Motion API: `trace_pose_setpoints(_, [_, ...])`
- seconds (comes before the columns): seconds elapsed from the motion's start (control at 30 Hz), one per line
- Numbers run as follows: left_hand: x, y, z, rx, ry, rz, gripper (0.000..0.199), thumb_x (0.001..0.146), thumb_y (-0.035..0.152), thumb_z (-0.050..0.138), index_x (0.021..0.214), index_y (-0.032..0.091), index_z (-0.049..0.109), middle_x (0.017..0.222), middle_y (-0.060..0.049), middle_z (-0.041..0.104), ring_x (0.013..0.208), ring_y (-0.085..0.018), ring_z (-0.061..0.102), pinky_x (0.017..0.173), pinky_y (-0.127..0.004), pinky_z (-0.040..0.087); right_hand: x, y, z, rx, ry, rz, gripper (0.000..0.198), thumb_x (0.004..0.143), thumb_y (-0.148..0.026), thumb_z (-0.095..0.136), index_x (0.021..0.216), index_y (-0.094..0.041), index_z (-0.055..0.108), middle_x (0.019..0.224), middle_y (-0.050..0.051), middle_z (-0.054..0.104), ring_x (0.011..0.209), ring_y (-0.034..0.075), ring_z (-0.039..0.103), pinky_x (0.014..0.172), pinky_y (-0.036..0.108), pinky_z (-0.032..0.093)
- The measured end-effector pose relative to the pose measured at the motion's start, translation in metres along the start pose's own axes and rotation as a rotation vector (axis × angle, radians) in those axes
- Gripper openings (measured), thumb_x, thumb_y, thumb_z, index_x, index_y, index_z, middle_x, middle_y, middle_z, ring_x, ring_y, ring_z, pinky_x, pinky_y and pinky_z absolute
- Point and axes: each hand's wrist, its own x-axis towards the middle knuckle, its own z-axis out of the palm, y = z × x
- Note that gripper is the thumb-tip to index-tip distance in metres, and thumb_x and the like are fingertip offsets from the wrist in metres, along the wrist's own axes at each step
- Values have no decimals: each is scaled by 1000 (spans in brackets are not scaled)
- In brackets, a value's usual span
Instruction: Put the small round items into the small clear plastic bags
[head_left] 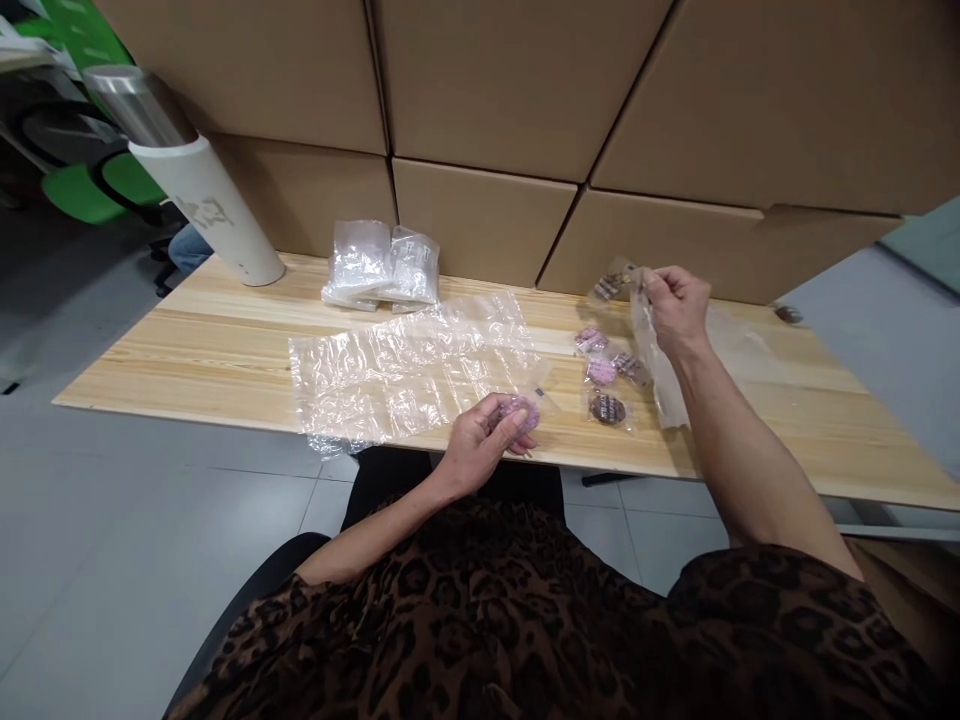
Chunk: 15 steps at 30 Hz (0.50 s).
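My left hand (486,437) grips a small pink round item in a clear packet (520,411) near the front edge of the wooden table (187,340). My right hand (675,303) is raised above the table's right part, pinching the top of a clear plastic bag (654,355) that hangs down; a small wrapped item (609,286) sticks out by its fingers. Several small pink and dark wrapped items (604,372) lie on the table between my hands.
A large crumpled clear plastic sheet (405,370) covers the table's middle. A stack of clear bags (382,265) lies at the back. A white cylinder with a metal cap (202,190) leans at the back left. Cardboard boxes (487,100) wall the far side.
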Motion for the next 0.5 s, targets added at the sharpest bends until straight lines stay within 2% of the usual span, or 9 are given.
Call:
trace_pose_setpoints(0.07, [0, 0, 0, 10, -6, 11, 52, 90, 65, 75, 109, 17, 66, 99, -9, 79, 75, -14, 77, 69, -26, 64, 0, 5, 2, 269, 35, -34, 47, 94, -73, 55, 83, -28, 60, 84, 8, 70, 89, 27, 63, 83, 45, 51])
trace_pose_setpoints(0.17, [0, -1, -1, 12, -4, 15, 53, 90, 65, 74, 111, 17, 65, 103, -10, 79, 75, -14, 77, 69, -26, 64, 1, 8, 1, 370, -8, -34, 47, 90, -75, 61, 80, -29, 55, 76, 6, 67, 86, 26, 60, 83, 45, 50])
trace_pose_setpoints(0.2, [0, -1, -1, 12, -2, 11, 54, 90, 65, 74, 111, 17, 65, 102, -10, 79, 75, -15, 77, 69, -26, 64, 2, 9, -2, 321, -2, -14, 45, 92, -71, 60, 79, -28, 54, 76, 7, 67, 85, 26, 60, 83, 44, 50])
trace_pose_setpoints(0.27, [0, -2, 0, 12, 4, 2, 55, 89, 67, 75, 111, 17, 65, 100, -9, 78, 75, -15, 77, 69, -26, 64, 5, 9, -10, 65, -16, 33, 40, 99, -60, 53, 77, -27, 53, 78, 11, 69, 87, 28, 62, 83, 45, 49])
trace_pose_setpoints(0.37, [-1, -2, 0, 14, 14, -2, 58, 86, 69, 76, 109, 17, 65, 97, -8, 78, 75, -15, 77, 68, -26, 64, 11, 6, -26, -349, -103, 61, 31, 100, -39, 51, 74, -23, 56, 94, 23, 73, 103, 38, 67, 91, 53, 48])
trace_pose_setpoints(0.43, [-1, -2, 1, 21, 18, -3, 57, 87, 69, 77, 108, 17, 65, 97, -7, 77, 75, -15, 77, 69, -26, 64, 13, -4, -31, -439, -136, 20, 21, 98, -30, 54, 85, -18, 66, 120, 31, 71, 123, 44, 62, 102, 59, 44])
trace_pose_setpoints(0.5, [-1, -2, 1, 36, 13, -3, 55, 88, 67, 75, 109, 17, 65, 96, -7, 77, 76, -15, 78, 69, -26, 64, 12, -19, -25, -442, -175, -126, 24, 100, -28, 54, 109, -14, 72, 143, 28, 63, 138, 43, 54, 115, 60, 39])
